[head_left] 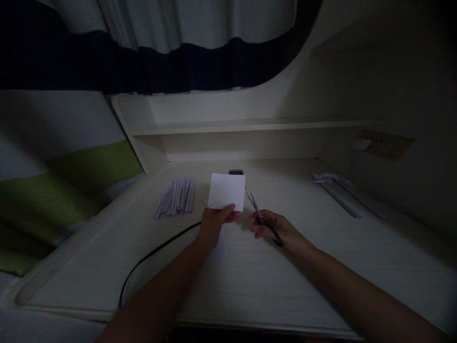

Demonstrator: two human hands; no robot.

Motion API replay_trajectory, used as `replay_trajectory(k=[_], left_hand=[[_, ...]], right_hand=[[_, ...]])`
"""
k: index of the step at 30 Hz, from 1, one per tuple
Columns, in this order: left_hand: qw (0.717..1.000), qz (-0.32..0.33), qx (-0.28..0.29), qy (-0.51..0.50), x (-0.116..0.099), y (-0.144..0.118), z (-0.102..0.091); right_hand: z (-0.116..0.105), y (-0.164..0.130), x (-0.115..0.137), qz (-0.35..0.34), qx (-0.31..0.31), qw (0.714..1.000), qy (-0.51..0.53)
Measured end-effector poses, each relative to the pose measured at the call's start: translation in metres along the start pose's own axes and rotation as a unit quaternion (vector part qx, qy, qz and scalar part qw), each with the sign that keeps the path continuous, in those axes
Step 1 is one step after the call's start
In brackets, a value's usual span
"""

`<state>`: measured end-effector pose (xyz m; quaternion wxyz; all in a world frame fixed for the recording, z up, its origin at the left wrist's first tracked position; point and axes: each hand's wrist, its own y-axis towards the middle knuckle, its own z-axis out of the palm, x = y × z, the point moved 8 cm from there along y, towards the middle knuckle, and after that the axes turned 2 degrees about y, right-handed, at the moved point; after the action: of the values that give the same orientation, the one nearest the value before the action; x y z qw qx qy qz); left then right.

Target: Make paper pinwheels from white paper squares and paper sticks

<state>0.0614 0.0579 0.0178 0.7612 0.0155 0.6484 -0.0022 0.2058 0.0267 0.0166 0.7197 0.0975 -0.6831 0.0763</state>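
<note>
A square white sheet of paper (227, 191) is held up over the desk by its lower edge. My left hand (218, 220) pinches it there, thumb on top and fingers underneath. To the right of the paper, my right hand (271, 226) is closed around a pair of scissors (255, 205) with dark handles. The scissor blades point up and away from me, slightly parted, close to the paper's right edge but apart from it.
Left of the paper lies a bundle of rolled paper sticks (175, 196). Longer paper rolls (337, 193) rest at the right. A black cable (153, 252) curves across the desk (278, 290). A dark object (236, 172) shows behind the paper. Curtains (89, 166) hang left; a shelf (250, 126) spans the back.
</note>
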Motion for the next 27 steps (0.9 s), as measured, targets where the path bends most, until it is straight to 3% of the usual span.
replay_trajectory(k=[3, 8, 27], left_hand=[[1.0, 0.018, -0.023, -0.007, -0.005, 0.0, -0.006], [0.999, 0.018, -0.032, 0.013, -0.009, -0.005, -0.002], [0.999, 0.009, -0.029, 0.045, -0.01, -0.01, 0.002]], right_hand=[[0.013, -0.001, -0.009, 0.02, 0.06, 0.997, -0.034], [0.018, -0.002, -0.017, 0.023, 0.092, 0.994, -0.06], [0.02, -0.005, -0.01, 0.035, 0.067, 0.994, -0.077]])
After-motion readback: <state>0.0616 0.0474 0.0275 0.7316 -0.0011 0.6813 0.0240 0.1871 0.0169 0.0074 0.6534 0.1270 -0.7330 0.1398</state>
